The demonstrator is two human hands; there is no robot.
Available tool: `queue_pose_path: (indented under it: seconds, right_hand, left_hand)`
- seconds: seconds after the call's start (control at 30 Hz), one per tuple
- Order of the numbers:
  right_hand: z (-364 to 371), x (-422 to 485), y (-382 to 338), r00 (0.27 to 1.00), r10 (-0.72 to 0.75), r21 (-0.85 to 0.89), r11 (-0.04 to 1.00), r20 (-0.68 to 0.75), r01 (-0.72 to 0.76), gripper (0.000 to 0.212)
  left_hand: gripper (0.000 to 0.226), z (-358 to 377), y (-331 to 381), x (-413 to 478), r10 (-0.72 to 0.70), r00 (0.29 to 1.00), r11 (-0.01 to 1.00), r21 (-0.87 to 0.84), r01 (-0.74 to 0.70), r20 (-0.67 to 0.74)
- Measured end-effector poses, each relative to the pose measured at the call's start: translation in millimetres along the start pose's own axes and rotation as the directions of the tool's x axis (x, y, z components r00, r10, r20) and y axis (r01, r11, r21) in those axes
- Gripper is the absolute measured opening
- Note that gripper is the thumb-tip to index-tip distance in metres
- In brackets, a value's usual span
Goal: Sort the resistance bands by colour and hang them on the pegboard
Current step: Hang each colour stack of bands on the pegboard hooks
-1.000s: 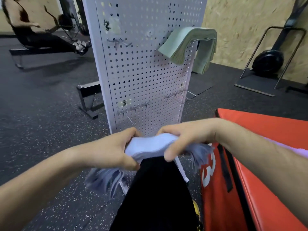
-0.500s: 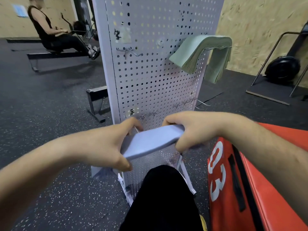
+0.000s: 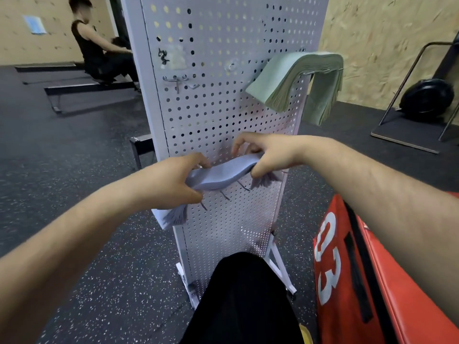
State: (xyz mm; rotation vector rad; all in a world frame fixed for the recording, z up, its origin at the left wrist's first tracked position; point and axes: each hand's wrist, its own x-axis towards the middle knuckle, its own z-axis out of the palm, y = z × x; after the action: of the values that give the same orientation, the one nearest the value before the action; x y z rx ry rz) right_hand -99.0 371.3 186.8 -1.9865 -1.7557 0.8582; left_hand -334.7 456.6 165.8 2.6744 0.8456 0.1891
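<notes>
Head view, first voice: Where is the lilac stack of resistance bands (image 3: 221,173)?

Second voice: It is in front of the lower half of the white pegboard (image 3: 223,115), held crosswise with its middle bowed upward. The loose ends fan out. One droops under the left grip (image 3: 173,180), the other spreads just past the right grip (image 3: 270,155).

First voice: How does each grip hold it?

Second voice: The left grip curls round the stack's left part, with the thumb beneath and the fingers over the top. The right grip pinches the right part between the thumb below and the fingers above, and its forefinger arches up off the bands.

First voice: Is the stack on a peg?

Second voice: That cannot be told. A row of thin wire pegs (image 3: 224,194) juts from the board just beneath the stack, but contact is unclear.

First voice: Any other bands?

Second voice: A thick stack of pale green bands (image 3: 285,78) drapes over a peg at the board's upper right edge, both ends hanging. Small metal hooks (image 3: 178,81) sit at the upper left.

First voice: And around the board?

Second voice: A red padded box (image 3: 347,269) marked 03 stands at the right, under the right forearm. The floor (image 3: 74,194) is speckled black rubber. The wearer's black-clad knee (image 3: 243,294) fills the bottom. Another person (image 3: 92,48) sits in the background at the left.
</notes>
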Motion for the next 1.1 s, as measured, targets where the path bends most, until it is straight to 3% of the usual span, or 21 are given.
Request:
queue_pose_path:
  seconds: [0.13,0.4,0.53,0.63,0.73,0.93,1.1]
  right_hand:
    - [8,14,9,0.999,-0.014,-0.094,0.996,-0.038,0.010,0.050]
    - [31,21,23,0.995,-0.026,-0.055,0.998,-0.097,0.021,0.047]
    - [34,19,28,0.987,-0.061,-0.158,0.987,-0.147,0.037,0.050]
    - [31,13,28,0.990,-0.052,-0.164,0.986,-0.135,0.030,0.056]
    - [28,3,23,0.989,-0.083,-0.080,0.994,-0.124,0.073,0.057]
    - [37,-1,24,0.953,-0.160,-0.149,0.981,-0.257,0.125,0.015]
    - [51,-7,19,0.928,-0.210,-0.313,0.943,-0.307,0.110,0.020]
  left_hand:
    - [0.060,13,-10,2,0.024,0.997,0.999,-0.031,-0.026,-0.070]
    - [0.037,49,-28,5,0.099,0.976,0.993,-0.051,-0.110,-0.193]
    - [0.037,60,-32,1,0.163,0.943,0.986,0.008,-0.168,-0.291]
    - [0.050,60,-30,-2,0.209,0.914,0.976,0.137,-0.171,-0.347]
    - [0.054,59,-29,-5,0.184,0.915,0.982,0.110,-0.155,-0.359]
    - [0.038,65,-27,-3,0.175,0.873,0.985,0.093,-0.149,-0.456]
    - [0.041,64,-23,-7,0.141,0.877,0.986,0.146,-0.082,-0.459]
